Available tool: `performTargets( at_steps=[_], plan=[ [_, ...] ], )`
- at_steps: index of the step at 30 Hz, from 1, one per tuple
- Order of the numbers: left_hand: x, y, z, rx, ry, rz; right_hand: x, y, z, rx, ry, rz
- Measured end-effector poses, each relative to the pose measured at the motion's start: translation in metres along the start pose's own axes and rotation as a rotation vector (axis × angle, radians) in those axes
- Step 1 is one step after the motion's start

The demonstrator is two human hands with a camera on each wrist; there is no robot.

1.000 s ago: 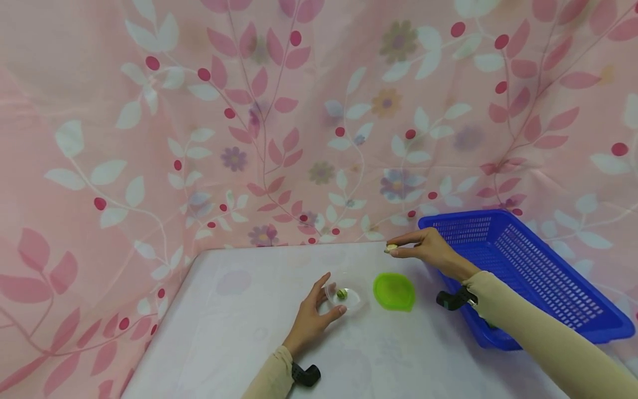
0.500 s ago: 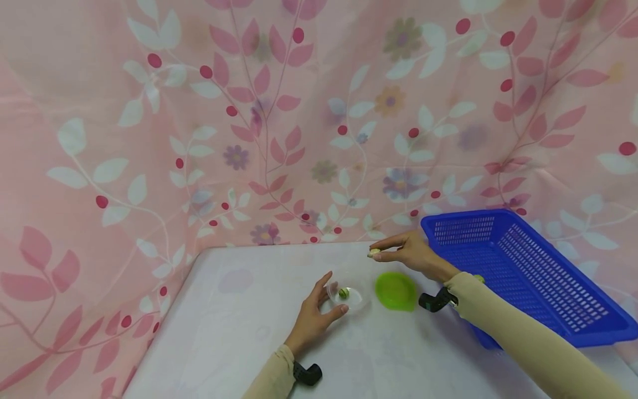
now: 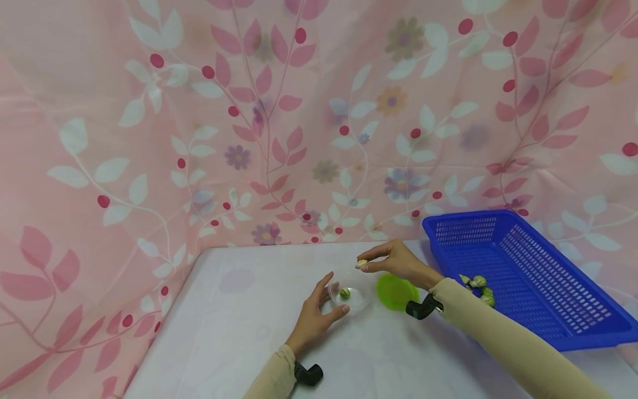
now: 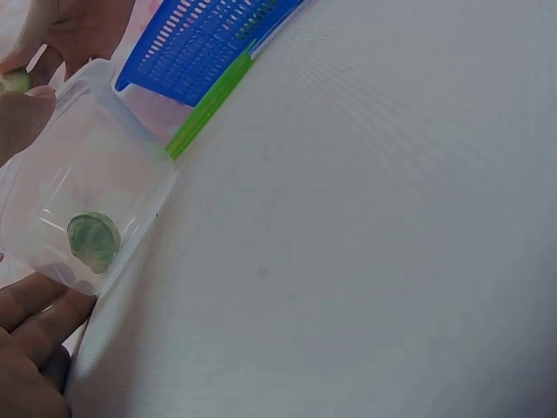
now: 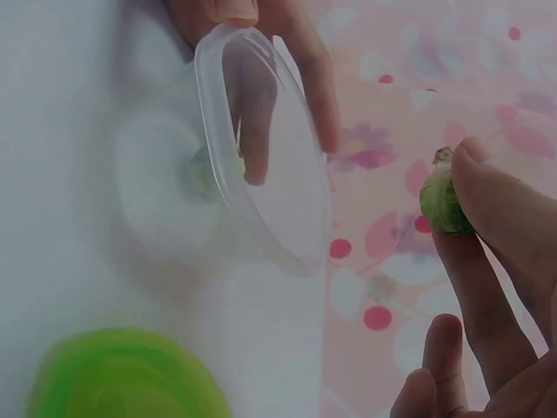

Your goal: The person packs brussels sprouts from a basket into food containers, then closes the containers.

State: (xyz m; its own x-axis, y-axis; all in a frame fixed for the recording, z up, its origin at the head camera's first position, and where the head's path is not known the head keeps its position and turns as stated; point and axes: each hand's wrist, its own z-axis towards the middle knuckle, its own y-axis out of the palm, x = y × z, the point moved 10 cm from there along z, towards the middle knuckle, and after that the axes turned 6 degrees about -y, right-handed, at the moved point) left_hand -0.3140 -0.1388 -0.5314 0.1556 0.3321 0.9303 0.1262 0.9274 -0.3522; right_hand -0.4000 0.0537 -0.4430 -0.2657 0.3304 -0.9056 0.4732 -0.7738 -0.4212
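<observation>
My left hand [image 3: 314,313] holds a clear plastic tub [image 3: 361,300] at its side, thumb and fingers spread round the wall. Inside the tub lies one green Brussels sprout [image 3: 345,293], seen through the wall in the left wrist view. Above and to the right of the tub, my right hand [image 3: 401,264] pinches another Brussels sprout [image 5: 444,200] between thumb and fingertips. That sprout is above the tub's far right rim in the head view. A bright green lid [image 3: 396,292] lies on the table beside the tub, partly under the right wrist.
A blue perforated basket [image 3: 528,277] stands on the right of the table, with several Brussels sprouts [image 3: 479,281] near its left side. The right forearm passes in front of the basket. A floral pink curtain [image 3: 299,138] hangs behind the white table [image 3: 239,316].
My right hand has moved left from the basket's edge and slightly down toward the tub, carrying the pinched sprout. Sprouts in the basket have come into sight. The left hand stays at the tub.
</observation>
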Motion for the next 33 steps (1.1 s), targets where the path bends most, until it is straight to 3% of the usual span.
performTargets(
  at_steps=[6, 11, 19, 25, 28, 33],
  plan=[
    [0.0, 0.0, 0.0, 0.007, 0.001, 0.003, 0.004, 0.015, 0.004, -0.02, 0.008, -0.003],
    [-0.001, 0.0, -0.001, 0.011, -0.001, 0.011, 0.003, 0.027, 0.006, -0.046, -0.018, -0.068],
    [0.0, 0.0, 0.0, 0.005, -0.003, 0.011, -0.001, 0.035, 0.01, -0.047, -0.144, -0.273],
    [0.0, 0.0, 0.0, 0.01, -0.005, 0.014, -0.017, 0.042, 0.01, -0.07, -0.337, -0.393],
    [0.001, 0.0, 0.0, 0.013, -0.003, 0.012, -0.02, 0.046, 0.01, -0.069, -0.372, -0.473],
    [0.003, 0.0, -0.001, 0.011, 0.016, -0.002, -0.016, 0.054, 0.009, -0.093, -0.34, -0.567]
  ],
)
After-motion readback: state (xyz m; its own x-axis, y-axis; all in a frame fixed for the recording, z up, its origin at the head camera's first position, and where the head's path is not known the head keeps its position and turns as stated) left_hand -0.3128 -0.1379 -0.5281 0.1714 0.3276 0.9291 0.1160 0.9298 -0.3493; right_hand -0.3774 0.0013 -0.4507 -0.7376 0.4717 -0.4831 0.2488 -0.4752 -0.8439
